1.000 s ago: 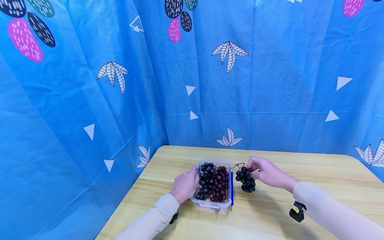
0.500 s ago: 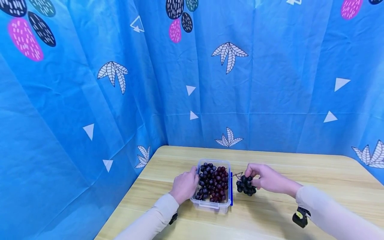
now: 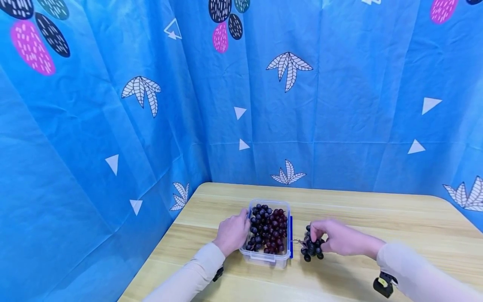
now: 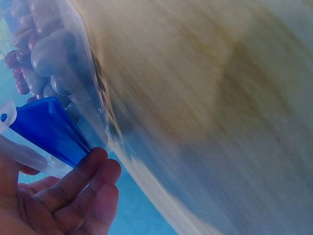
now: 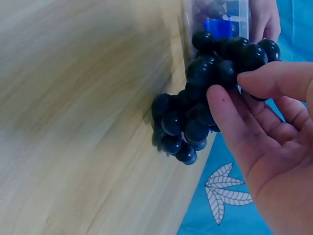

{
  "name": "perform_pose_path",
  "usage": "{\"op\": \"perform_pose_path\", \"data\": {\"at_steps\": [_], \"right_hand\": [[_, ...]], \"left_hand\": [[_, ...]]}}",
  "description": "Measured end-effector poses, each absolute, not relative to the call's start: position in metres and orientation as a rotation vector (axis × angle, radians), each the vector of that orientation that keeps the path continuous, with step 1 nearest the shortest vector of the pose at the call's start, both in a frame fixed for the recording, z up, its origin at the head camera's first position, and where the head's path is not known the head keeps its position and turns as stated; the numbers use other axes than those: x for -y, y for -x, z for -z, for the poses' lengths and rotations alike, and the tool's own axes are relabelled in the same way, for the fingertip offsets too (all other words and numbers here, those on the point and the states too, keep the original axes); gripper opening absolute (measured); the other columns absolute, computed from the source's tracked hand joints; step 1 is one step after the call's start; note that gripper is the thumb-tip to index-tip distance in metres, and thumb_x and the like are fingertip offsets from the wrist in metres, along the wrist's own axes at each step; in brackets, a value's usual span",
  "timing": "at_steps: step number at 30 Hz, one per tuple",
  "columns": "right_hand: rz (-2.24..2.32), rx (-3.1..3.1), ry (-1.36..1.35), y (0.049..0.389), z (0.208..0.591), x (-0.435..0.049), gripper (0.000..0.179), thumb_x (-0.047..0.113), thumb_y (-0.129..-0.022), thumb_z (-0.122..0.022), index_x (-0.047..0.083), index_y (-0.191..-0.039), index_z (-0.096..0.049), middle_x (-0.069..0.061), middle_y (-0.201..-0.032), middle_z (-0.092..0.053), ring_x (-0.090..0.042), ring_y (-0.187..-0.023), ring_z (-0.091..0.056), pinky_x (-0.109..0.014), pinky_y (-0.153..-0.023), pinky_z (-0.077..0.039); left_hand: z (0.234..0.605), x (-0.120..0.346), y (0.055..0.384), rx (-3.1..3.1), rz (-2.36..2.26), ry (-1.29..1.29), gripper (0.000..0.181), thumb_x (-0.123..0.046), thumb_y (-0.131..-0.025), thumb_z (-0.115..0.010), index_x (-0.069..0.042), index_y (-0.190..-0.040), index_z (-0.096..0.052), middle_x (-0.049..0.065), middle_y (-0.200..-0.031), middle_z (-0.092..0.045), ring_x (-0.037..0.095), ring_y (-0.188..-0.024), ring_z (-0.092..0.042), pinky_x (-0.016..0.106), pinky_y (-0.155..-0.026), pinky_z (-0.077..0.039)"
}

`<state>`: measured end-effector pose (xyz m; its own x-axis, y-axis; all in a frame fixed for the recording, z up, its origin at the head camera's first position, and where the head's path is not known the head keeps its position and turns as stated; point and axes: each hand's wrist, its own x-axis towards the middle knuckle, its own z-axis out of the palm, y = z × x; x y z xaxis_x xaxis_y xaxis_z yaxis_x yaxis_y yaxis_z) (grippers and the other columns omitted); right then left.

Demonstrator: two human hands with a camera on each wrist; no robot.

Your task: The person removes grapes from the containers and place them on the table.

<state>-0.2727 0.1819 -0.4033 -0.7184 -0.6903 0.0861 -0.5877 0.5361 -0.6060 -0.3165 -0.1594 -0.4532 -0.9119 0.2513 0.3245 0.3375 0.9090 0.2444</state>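
Bunch (image 3: 311,249): outside box (image 3: 265,259), at its 4 o'clock; pinched in right hand (image 3: 341,238), now shifted toward 6 o'clock, seemingly only repositioned. Left hand (image 3: 231,233): gripping box at 9 o'clock.

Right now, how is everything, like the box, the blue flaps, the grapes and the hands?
Box: open, upright
Blue flaps: unfastened
Boxed grapes: uncovered
Black bunch: pinched, outside the box
Left hand: gripping the box
Right hand: pinching the black bunch
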Motion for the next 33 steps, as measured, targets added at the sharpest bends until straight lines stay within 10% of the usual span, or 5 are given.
{"op": "perform_pose_path", "data": {"at_steps": [8,26,33], "right_hand": [[0.953,-2.507,1.112,0.264,0.408,-0.181,0.035,-0.013,-0.070,-0.059,0.017,-0.088,-0.056,0.007,-0.090,-0.061,-0.007,-0.079,-0.056,-0.025,-0.066,-0.052],[0.982,-2.703,1.014,0.265,0.421,-0.178,0.007,0.010,-0.094,-0.067,0.014,-0.097,-0.062,0.008,-0.075,-0.057,-0.002,-0.065,-0.051,-0.024,-0.060,-0.047],[0.886,-2.931,0.700,0.264,0.423,-0.174,0.032,0.028,-0.096,-0.068,0.007,-0.120,-0.062,0.003,-0.077,-0.053,-0.007,-0.061,-0.045,-0.026,-0.055,-0.040]], "left_hand": [[0.454,0.159,0.317,2.787,0.436,0.431,0.030,-0.026,-0.105,-0.049,-0.009,-0.128,-0.058,0.000,-0.068,-0.060,0.012,-0.051,-0.050,0.031,-0.048,-0.044],[0.453,0.158,0.318,2.789,0.424,0.443,0.028,-0.027,-0.105,-0.049,-0.010,-0.125,-0.057,-0.001,-0.065,-0.056,0.013,-0.050,-0.049,0.032,-0.047,-0.043],[0.453,0.159,0.318,2.793,0.424,0.438,0.029,-0.026,-0.105,-0.048,-0.009,-0.127,-0.057,-0.002,-0.064,-0.055,0.012,-0.049,-0.049,0.031,-0.047,-0.042]]}}
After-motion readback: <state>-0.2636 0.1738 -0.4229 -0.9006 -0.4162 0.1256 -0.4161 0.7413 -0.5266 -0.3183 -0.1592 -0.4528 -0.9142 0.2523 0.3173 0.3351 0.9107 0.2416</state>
